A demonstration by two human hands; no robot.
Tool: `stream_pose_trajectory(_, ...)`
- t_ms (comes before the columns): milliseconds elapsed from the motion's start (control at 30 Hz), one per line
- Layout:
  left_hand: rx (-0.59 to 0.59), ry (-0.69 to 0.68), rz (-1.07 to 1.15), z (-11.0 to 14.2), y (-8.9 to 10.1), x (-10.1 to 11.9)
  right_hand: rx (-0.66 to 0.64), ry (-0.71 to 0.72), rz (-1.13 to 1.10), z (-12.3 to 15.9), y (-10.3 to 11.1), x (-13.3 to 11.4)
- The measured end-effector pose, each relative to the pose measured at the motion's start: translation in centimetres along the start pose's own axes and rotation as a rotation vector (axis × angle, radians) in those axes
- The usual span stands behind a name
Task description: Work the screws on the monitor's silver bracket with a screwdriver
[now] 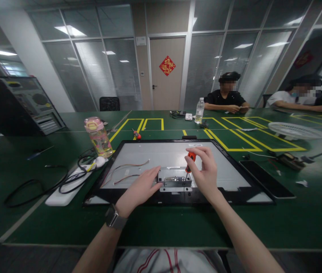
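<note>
A flat monitor panel (223, 170) lies face down on the green table, with a black frame and a silver back. A small metal bracket (175, 181) sits near its front edge. My left hand (141, 189) rests flat on the panel, fingers stretched out and touching the bracket's left end. My right hand (203, 170) pinches a red-handled screwdriver (190, 160) held upright, tip down on the bracket's right side. Thin wires (129, 167) lie on the panel to the left.
A pink water bottle (100, 137), black cables (64, 180) and a white strip lie at left, a computer case (27, 102) beyond. A second red screwdriver (136, 134) lies further back. A phone (266, 178) and fan grille (296, 131) are at right. Two people sit across the table.
</note>
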State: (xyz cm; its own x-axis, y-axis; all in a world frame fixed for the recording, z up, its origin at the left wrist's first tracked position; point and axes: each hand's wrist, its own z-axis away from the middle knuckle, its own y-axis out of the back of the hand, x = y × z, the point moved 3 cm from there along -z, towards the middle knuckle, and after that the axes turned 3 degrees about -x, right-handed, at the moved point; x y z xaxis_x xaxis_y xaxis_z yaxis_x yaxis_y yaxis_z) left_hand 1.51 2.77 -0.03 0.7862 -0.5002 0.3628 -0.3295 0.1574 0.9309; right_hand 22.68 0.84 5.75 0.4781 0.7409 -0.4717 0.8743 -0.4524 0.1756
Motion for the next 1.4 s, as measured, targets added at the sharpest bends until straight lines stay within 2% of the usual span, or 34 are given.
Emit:
stream_pose_trajectory(100,-0.001,0.001,-0.001,0.0,0.0,0.0,0.027,-0.032,0.01,0.1,0.0,0.2)
stream_pose_trajectory(333,0.007,0.005,0.005,-0.1,-0.1,-0.2,-0.056,-0.124,-0.147,0.4,-0.2,0.6)
stream_pose_trajectory(567,-0.002,0.002,0.005,0.0,0.0,-0.1,0.014,-0.132,-0.012,0.1,0.0,0.5)
stream_pose_trajectory(800,0.004,0.005,-0.003,-0.1,0.0,-0.1,-0.043,-0.206,-0.166,0.3,-0.3,0.7)
stream_pose_trajectory(933,0.006,-0.001,-0.008,-0.1,0.0,-0.1,-0.105,-0.182,-0.162,0.3,-0.3,0.6)
stream_pose_trajectory(1100,-0.001,0.006,-0.008,0.0,0.1,0.0,-0.007,-0.06,-0.038,0.0,0.1,0.2)
stream_pose_trajectory(1233,-0.002,0.001,-0.005,-0.1,0.0,-0.1,0.014,-0.111,-0.016,0.1,0.1,0.6)
stream_pose_trajectory(1400,-0.011,0.005,0.002,-0.2,-0.2,-0.2,-0.028,-0.17,-0.129,0.4,0.0,1.2)
